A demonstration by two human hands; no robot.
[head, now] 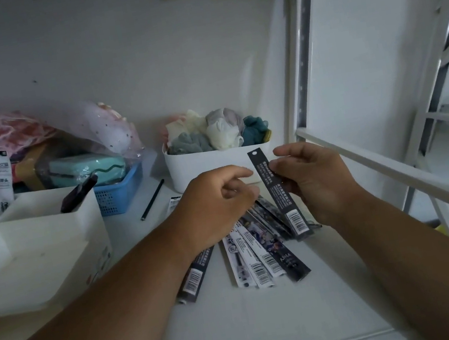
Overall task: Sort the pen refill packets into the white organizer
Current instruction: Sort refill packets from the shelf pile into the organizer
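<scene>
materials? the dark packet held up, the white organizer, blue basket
Dark packet in the right hand: likely thin printed plastic film, slightly glossy; flat and printed with a barcode.
White organizer: seems rigid moulded plastic, matte; smooth straight walls.
Blue basket: probably moulded plastic; perforated lattice sides.

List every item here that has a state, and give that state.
black packet: upright, pinched by right hand
left hand: fingers curled over the pile, grip hidden
packets on shelf: lying flat, fanned, overlapping
white organizer: front compartments empty, a dark item leaning in a rear one
white bin: full of cloth items
blue basket: filled, a bag over it
</scene>
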